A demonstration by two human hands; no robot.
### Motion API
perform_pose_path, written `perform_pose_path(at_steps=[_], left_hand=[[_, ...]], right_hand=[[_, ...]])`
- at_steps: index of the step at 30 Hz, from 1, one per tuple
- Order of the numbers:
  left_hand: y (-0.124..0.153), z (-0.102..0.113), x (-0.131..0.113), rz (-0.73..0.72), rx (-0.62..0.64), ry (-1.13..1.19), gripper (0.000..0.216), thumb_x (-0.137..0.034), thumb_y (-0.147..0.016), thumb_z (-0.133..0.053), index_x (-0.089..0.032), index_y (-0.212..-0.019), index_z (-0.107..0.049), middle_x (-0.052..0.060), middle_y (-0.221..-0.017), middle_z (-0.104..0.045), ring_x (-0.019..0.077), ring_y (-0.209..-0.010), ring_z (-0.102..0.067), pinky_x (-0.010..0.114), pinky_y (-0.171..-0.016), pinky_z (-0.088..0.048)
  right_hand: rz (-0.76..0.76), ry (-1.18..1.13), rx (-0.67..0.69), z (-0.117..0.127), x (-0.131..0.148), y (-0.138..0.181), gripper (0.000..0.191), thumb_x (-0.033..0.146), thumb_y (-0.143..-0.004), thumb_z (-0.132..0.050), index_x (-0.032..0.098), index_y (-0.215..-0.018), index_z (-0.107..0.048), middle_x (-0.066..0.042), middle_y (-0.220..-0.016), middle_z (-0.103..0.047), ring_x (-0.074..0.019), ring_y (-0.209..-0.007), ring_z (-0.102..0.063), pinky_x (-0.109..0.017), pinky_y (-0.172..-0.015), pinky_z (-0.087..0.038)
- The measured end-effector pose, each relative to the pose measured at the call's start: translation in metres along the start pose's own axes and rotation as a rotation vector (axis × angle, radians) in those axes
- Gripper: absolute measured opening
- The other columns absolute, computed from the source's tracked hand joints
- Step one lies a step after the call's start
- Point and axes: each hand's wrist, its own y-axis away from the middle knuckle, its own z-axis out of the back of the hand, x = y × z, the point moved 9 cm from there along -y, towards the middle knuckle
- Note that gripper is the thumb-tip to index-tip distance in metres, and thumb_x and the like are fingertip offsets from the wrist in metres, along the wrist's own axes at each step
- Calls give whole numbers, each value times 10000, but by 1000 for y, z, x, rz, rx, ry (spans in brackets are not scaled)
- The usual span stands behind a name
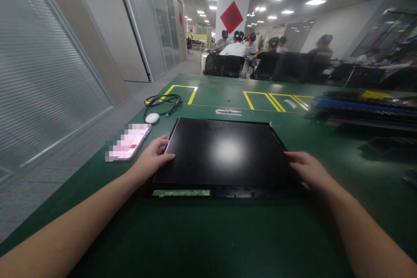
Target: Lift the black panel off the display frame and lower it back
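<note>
A black display panel [195, 152] lies face up on the green table in front of me, with a ceiling light mirrored in its glossy middle. Along its near edge a green circuit board strip [181, 193] is exposed at the left. My left hand [153, 159] grips the panel's left edge, thumb on the top face and fingers round the side. At the right edge, my right hand [306, 166] holds the panel too; some of its fingers are hidden beside and under the frame.
Left of the panel lie a phone [130, 141] with a lit screen, a white mouse [152, 118] and a coiled black cable [166, 100]. Blurred dark and blue panels [352, 106] are stacked at the right. Yellow tape [260, 93] marks the green table [228, 239]. People sit beyond.
</note>
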Motion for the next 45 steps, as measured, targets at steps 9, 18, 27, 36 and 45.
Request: perform_pose_path(at_steps=[9, 18, 27, 36, 45], left_hand=[[-5, 4, 4, -123, 17, -324, 395, -360, -666, -721, -210, -1028, -674, 184, -1567, -452, 389, -1394, -488, 545, -1129, -396], [-4, 3, -4, -158, 15, -481, 373, -408, -679, -664, -208, -994, -668, 184, -1524, -497, 398, -1392, -481, 558, -1113, -413], [-5, 0, -6, -181, 12, -601, 429, -493, -711, -642, -193, -1017, -638, 204, -1496, -503, 402, -1402, -456, 563, -1171, -327], [2, -5, -15, -246, 72, -606, 596, -471, -800, -588, -189, -1321, -524, 191, -1474, -485, 362, -1401, -463, 546, -1134, -395], [30, -9, -37, -489, 441, -854, 536, -534, -804, -722, -334, -1298, -672, 101, -1565, -479, 385, -1419, -439, 573, -1139, -385]], right_hand=[[17, 12, -13, 0, -1, 0, 469, 200, -736, -611, 229, -1180, -759, -74, -982, -733, -217, -832, -682, -324, -746, -543], [-15, 86, 12, 0, 8, 3, 474, 181, -784, -563, 192, -1226, -735, -101, -1087, -711, -208, -825, -678, -329, -741, -541], [28, 192, -19, 3, 19, 8, 457, 156, -785, -552, 192, -1195, -753, -106, -1132, -689, -204, -823, -665, -348, -793, -543], [46, 213, -22, 4, 25, 9, 452, 152, -794, -544, 190, -1191, -755, -109, -1172, -685, -225, -929, -669, -334, -813, -529], [22, 193, -24, 4, 22, 12, 454, 165, -810, -538, 205, -1213, -742, -100, -1179, -679, -220, -908, -673, -331, -798, -528]])
